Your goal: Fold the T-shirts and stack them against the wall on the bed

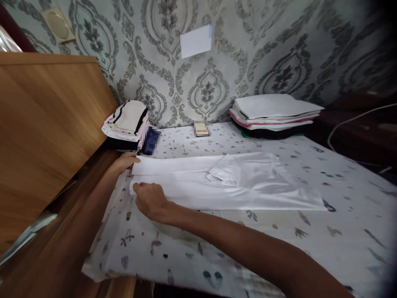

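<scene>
A white shirt [186,188] lies flat across the patterned sheet, folded lengthwise into a long strip, with a bunched part like a sleeve on top near its middle. My left hand [125,161] pinches the far corner of its left end between thumb and fingers. At the near corner of that same end, my right hand [151,203] is closed on the cloth, my forearm reaching in from the lower right. The shirt's right end spreads wider and shows creases, with no hand on it.
A pile of folded clothes [128,118] stands at the back left, beside a dark blue item [151,140]. Another stack of folded clothes [276,107] sits at the back right. A small blurred box [202,129] lies by the wall. A wooden panel [52,124] rises at left.
</scene>
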A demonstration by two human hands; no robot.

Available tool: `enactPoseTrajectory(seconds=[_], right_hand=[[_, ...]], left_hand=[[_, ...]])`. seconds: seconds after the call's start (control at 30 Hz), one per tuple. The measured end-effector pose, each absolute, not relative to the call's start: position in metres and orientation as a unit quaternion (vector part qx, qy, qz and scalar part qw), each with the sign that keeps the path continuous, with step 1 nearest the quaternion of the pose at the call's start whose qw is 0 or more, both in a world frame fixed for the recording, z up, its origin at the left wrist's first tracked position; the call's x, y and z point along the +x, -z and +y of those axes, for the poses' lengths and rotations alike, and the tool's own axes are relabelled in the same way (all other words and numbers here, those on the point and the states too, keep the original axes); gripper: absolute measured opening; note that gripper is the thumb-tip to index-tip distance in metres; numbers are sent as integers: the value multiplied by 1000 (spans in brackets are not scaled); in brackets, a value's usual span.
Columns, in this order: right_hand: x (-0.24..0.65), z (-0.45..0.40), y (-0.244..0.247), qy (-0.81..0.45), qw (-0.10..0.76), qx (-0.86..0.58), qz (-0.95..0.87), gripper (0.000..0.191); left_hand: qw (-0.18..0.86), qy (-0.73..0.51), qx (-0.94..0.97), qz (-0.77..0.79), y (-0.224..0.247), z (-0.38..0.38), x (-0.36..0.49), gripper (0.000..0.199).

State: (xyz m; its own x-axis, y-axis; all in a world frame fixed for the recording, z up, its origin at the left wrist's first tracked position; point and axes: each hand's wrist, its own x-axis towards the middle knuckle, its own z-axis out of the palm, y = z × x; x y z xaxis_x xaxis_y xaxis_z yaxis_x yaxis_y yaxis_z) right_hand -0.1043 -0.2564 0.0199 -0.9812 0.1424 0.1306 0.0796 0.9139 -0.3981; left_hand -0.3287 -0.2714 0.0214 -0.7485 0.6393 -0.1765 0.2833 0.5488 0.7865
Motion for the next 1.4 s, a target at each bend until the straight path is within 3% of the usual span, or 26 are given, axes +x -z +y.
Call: enactPoseTrajectory(seconds=[0.13, 0.33, 0.5, 0.6, 0.8, 0.97, 1.2, 1.4], right_hand=[[-75, -233, -26, -338, 117, -148, -922, 20], [-13, -197, -7, -591, 220, -191, -752, 8], [41, -175, 14, -729, 184, -232, -617, 6], [60, -167, 15, -769, 148, -291, -550, 17], [68, -159, 4, -802, 96, -310, -501, 50], [69, -156, 1, -812, 78, -305, -492, 60], [72, -155, 4, -782, 91, -306, -535, 69], [75, -154, -4, -794, 71, -343, -497, 71]], left_hand=[[255, -420, 288, 822, -50, -256, -310, 28], [351, -474, 343, 731, -75, -199, -259, 48], [415, -431, 362, 715, -53, -139, -212, 24], [435, -398, 359, 724, -28, -111, -190, 18], [445, -341, 386, 733, -8, -97, -179, 26], [406, -306, 444, 738, -9, -100, -188, 26], [284, -276, 561, 727, -18, -94, -189, 11], [280, -252, 616, 692, -17, -91, -185, 15]])
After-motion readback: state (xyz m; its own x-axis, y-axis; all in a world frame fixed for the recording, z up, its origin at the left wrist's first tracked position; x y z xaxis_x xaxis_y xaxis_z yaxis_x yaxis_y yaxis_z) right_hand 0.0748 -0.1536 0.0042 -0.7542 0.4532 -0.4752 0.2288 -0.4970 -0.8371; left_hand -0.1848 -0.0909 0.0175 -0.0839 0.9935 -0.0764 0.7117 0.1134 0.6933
